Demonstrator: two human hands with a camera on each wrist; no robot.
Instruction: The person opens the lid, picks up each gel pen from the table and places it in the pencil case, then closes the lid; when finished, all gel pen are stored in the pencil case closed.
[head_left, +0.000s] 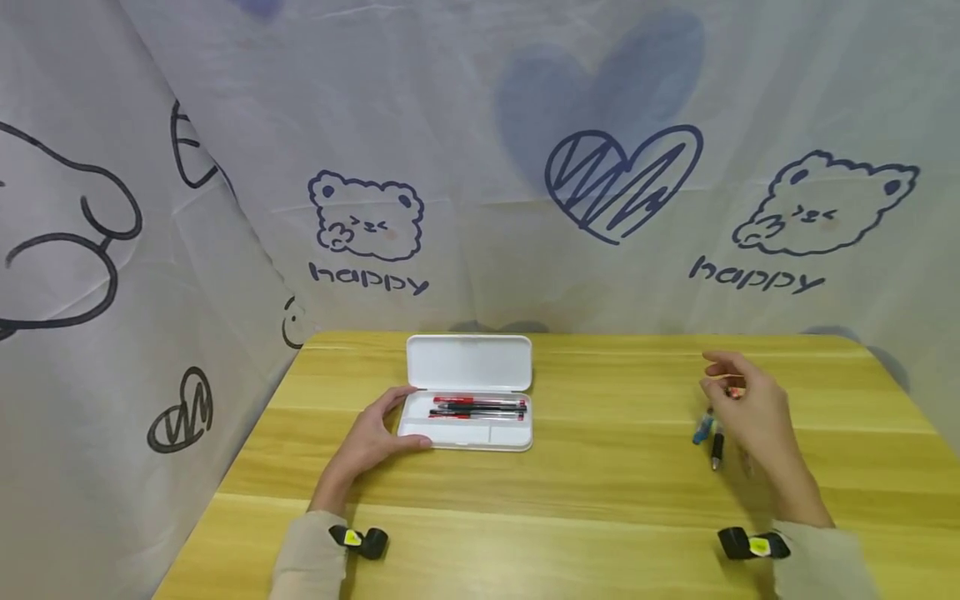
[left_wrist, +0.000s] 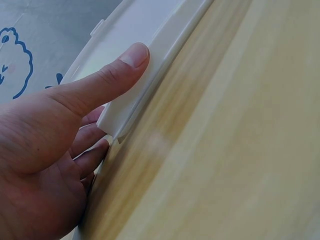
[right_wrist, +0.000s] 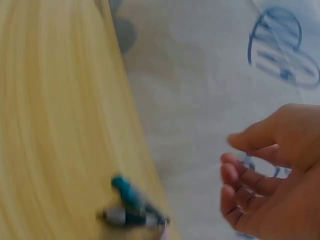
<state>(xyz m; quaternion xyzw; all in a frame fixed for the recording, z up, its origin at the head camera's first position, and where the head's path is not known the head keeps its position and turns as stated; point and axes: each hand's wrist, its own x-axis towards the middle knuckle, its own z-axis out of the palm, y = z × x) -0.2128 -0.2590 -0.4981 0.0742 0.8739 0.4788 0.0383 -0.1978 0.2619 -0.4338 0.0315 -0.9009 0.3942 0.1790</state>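
"The left hand (head_left: 369, 437) grips the left end of a white pencil case (head_left: 453, 432) on a wood-grain tabletop (head_left: 600, 517), its thumb laid over the front rim and its fingers at the end of the case."

"What does the left wrist camera show?"

"The same hold, up close: the thumb lies across the white edge, with the other fingers bent in beside the corner."

"And inside the case?"

"Pens (head_left: 453, 401) marked in red and black lie lengthwise in the rear compartment. A short divider (head_left: 490, 433) splits the front part, and the lid (head_left: 468, 365) is raised along the back edge."

"The right hand (head_left: 756, 412)?"

"Well apart from the case, above the right side of the tabletop. Its fingers are loosely bent, and a gap shows between thumb and forefinger."

"What lies beneath it?"

"A blue pen (head_left: 702, 428) and, just beside it, a black pen (head_left: 717, 450), partly hidden by the hand in the head view. Both appear blurred from the right wrist. Something reddish shows by the fingers, too little of it to name."

"The setting?"

"A pale cloth (head_left: 480, 92) hangs behind, printed with bear faces (head_left: 367, 217), hearts (head_left: 624, 183) and the word 'happy'. Light sleeves (head_left: 309, 546) cover the forearms, and a small black device (head_left: 373, 543) with a yellow label sits at each wrist."
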